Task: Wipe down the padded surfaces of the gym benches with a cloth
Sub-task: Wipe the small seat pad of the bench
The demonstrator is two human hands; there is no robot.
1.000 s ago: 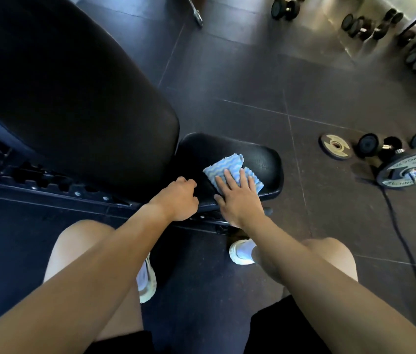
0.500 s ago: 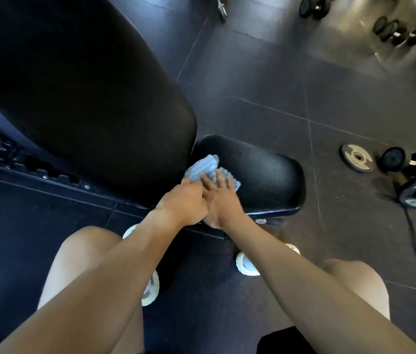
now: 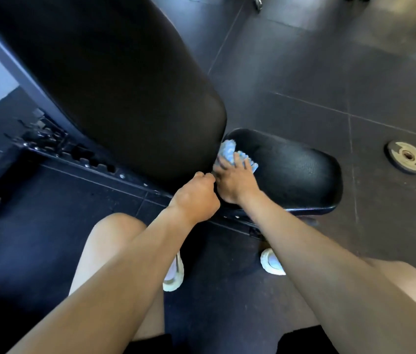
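Head view: right hand (image 3: 237, 181) presses flat-fingered on the blue-and-white wavy cloth (image 3: 229, 151), at the inner end of the black padded seat surface (image 3: 293, 172) against the black inclined backrest (image 3: 125, 85). Left hand (image 3: 196, 198) is clenched, apparently empty. Seat wiping is underway; the next stroke should sweep outward.

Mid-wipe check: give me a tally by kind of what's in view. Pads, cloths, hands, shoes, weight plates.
Pads: 2, backrest and seat
Cloth: 1
Hands: 2, left hand and right hand
Shoes: 2, left shoe and right shoe
Weight plate: 1
Total: 8
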